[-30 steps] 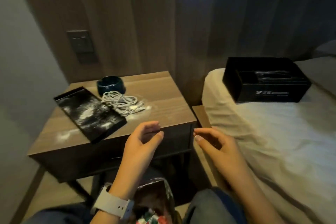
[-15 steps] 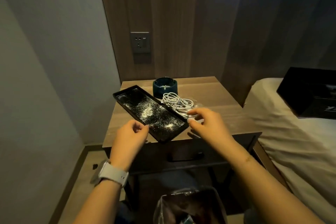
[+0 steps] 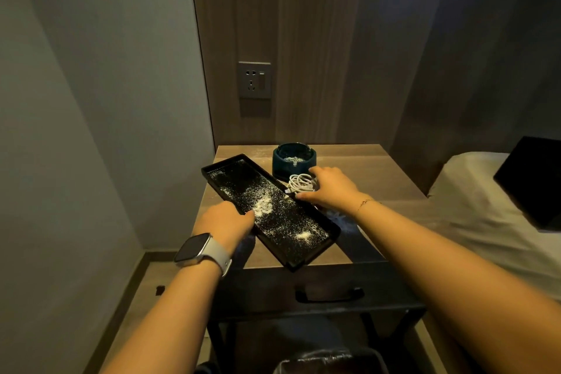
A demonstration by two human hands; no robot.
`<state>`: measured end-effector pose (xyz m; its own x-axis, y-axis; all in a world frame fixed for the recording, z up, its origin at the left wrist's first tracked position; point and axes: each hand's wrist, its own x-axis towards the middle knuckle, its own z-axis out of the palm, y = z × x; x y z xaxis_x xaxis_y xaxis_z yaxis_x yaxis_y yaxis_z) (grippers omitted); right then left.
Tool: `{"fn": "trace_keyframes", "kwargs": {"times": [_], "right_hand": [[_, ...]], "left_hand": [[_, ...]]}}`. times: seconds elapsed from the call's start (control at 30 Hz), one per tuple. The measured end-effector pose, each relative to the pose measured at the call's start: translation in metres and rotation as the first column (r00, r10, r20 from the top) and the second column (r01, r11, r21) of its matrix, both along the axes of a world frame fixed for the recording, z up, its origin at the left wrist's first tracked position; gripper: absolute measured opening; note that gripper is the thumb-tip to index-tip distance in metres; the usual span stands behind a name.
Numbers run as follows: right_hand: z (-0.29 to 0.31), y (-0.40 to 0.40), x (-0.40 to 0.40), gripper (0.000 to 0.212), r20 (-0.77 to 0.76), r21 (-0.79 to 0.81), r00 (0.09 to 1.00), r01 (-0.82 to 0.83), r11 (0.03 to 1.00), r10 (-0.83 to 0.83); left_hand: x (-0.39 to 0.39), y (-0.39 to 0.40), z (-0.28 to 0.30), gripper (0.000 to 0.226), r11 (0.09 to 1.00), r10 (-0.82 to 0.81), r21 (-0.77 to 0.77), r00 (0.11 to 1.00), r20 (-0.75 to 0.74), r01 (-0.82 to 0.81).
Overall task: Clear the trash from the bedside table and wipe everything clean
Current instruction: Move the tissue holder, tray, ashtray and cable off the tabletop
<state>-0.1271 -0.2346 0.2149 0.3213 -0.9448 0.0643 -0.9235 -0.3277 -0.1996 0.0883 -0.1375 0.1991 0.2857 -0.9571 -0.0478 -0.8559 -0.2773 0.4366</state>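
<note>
A long black tray [image 3: 233, 174] dusted with white powder lies diagonally on the wooden bedside table [image 3: 373, 173]. My left hand [image 3: 226, 220], with a white watch on the wrist, grips the tray's left long edge, thumb over the rim. My right hand [image 3: 329, 190] spans the tray's right edge and lies over a coiled white cable [image 3: 299, 182], fingers spread; whether it holds either is unclear. A dark teal ashtray [image 3: 293, 159] with ash inside stands just behind the cable.
A wall socket [image 3: 254, 79] sits on the wood panel above the table. A bed with white sheets [image 3: 473, 191] and a black box [image 3: 534, 179] lies to the right. A lined waste bin [image 3: 331, 361] stands below the table's drawer handle [image 3: 329, 296].
Both hands have reached forward from above my lap to the table. The left hand has taken the tray's left edge; the right has moved onto the cable and the tray's right edge.
</note>
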Motion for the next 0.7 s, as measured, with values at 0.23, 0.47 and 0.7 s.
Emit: {"fn": "trace_keyframes", "kwargs": {"times": [0.23,0.47,0.7], "right_hand": [[-0.005,0.000,-0.006,0.036,0.090,-0.017,0.994,-0.066,0.998,0.068],[0.024,-0.007,-0.029,0.021,-0.033,-0.134,0.996,-0.090,0.987,0.087],[0.031,-0.012,-0.031,0.031,-0.017,0.092,0.999,-0.041,0.995,0.043]], "left_hand": [[-0.001,-0.005,-0.007,0.030,0.997,0.028,-0.074,0.997,-0.066,-0.033],[-0.001,-0.006,-0.010,0.032,0.996,0.026,-0.078,0.998,-0.055,-0.030],[-0.002,-0.008,-0.010,0.034,0.997,0.021,-0.074,0.998,-0.067,-0.026]]}}
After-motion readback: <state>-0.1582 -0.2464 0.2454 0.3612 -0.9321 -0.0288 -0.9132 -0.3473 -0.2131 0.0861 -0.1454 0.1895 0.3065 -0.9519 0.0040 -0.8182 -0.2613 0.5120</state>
